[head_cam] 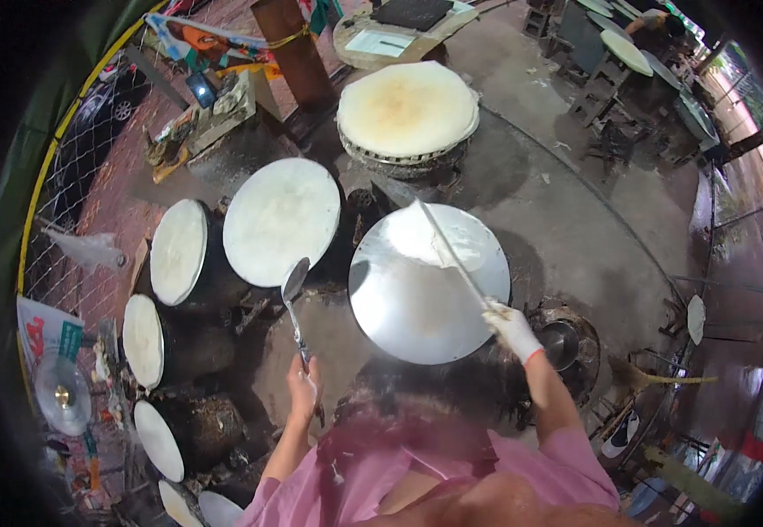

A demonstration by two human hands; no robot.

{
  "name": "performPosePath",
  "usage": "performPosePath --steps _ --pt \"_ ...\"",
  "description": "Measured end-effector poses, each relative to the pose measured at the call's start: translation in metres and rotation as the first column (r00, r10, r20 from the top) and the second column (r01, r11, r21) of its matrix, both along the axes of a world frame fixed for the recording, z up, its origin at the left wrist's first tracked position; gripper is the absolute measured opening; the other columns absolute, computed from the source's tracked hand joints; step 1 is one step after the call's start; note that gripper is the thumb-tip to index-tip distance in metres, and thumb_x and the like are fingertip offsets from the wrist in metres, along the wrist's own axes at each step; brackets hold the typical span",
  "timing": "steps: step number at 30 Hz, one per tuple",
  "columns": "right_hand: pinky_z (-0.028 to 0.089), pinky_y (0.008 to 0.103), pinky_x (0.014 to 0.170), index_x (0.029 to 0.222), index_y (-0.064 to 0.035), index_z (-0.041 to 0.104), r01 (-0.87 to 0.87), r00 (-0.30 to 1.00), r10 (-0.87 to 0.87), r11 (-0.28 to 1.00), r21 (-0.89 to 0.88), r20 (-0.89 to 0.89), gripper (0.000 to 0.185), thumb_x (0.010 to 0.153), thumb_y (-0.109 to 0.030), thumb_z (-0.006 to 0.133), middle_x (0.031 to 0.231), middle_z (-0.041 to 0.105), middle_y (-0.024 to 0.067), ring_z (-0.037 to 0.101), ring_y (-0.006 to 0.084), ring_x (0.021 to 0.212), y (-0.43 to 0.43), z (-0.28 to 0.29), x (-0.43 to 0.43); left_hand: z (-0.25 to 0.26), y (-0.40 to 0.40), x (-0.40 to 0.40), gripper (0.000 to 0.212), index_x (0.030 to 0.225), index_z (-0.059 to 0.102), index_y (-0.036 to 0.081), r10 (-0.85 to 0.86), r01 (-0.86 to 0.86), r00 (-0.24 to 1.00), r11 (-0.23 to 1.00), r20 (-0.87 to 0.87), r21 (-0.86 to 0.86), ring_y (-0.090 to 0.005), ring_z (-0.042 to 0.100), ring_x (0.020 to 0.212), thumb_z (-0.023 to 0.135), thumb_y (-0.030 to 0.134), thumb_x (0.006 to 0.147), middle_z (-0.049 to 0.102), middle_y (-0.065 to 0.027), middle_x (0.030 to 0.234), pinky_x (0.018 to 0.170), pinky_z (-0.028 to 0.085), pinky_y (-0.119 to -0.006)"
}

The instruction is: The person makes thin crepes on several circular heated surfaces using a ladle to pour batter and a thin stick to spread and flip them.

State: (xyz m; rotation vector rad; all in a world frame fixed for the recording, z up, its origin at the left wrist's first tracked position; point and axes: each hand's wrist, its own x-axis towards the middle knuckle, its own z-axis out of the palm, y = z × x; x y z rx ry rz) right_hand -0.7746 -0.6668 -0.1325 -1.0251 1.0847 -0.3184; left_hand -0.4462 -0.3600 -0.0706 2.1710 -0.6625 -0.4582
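My left hand point(303, 387), bare, grips the handle of a metal ladle point(296, 280). The ladle's bowl is raised and overlaps the lower edge of a round pan covered with a pale sheet of batter point(281, 217). My right hand point(514, 331) wears a white glove and holds a long, thin spreader point(455, 255). Its far end lies over wet white batter point(411, 234) on the upper part of a round, shiny metal griddle point(414, 319). The griddle's lower part is bare metal.
Ahead stands a round stove topped with a browned flatbread point(407, 109). Several batter-covered pans on dark drums curve along the left, including one pan point(179, 252). A metal pot point(558, 346) sits by my right forearm. A broom point(638, 377) lies at right. A person point(651, 25) is far off, upper right.
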Motion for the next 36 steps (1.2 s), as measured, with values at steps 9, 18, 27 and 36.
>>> performPosePath --steps 9,18,27,36 --pt "0.042 0.0195 0.066 0.124 -0.0011 0.054 -0.056 0.996 0.044 0.986 -0.157 -0.074 0.04 0.086 -0.011 0.062 0.099 0.061 -0.0006 0.051 0.0041 0.076 -0.038 -0.008 -0.02 -0.01 0.02 -0.008 0.012 0.084 0.051 0.001 0.13 -0.128 0.971 0.991 -0.2 0.022 -0.0088 0.038 0.058 0.053 0.011 0.09 0.043 0.0006 0.063 0.052 0.034 -0.027" --pt "0.037 0.0282 0.101 0.12 -0.0053 0.057 -0.371 0.927 0.36 0.919 -0.13 -0.105 0.042 0.08 -0.007 0.068 0.124 0.057 0.0074 0.054 0.0164 0.112 -0.025 0.03 -0.005 -0.006 0.032 -0.014 0.014 0.085 0.052 0.0 0.192 -0.171 0.957 0.979 -0.218 0.114 -0.0098 0.039 0.06 0.053 0.013 0.089 0.045 -0.0015 0.064 0.053 0.035 -0.028" --pt "0.045 0.0224 0.077 0.122 -0.0036 0.056 -0.517 0.845 0.528 0.848 0.121 -0.087 0.041 0.083 -0.01 0.065 0.107 0.061 -0.0016 0.053 0.007 0.086 -0.027 0.015 -0.001 -0.031 0.056 -0.007 0.016 0.085 0.054 -0.001 0.114 -0.101 0.992 0.971 -0.049 0.217 -0.0201 0.051 0.057 0.055 0.015 0.088 0.054 -0.0137 0.064 0.055 0.041 -0.034" --pt "0.041 0.0191 0.068 0.12 -0.0074 0.059 -0.603 0.796 0.592 0.794 -0.078 -0.128 0.039 0.083 -0.015 0.066 0.107 0.061 -0.0059 0.049 0.0047 0.078 -0.058 -0.004 0.012 -0.019 -0.013 0.015 0.016 0.085 0.052 -0.002 -0.122 0.067 0.97 0.966 0.209 0.251 -0.0343 0.052 0.057 0.057 0.014 0.087 0.054 -0.022 0.066 0.055 0.041 -0.04"
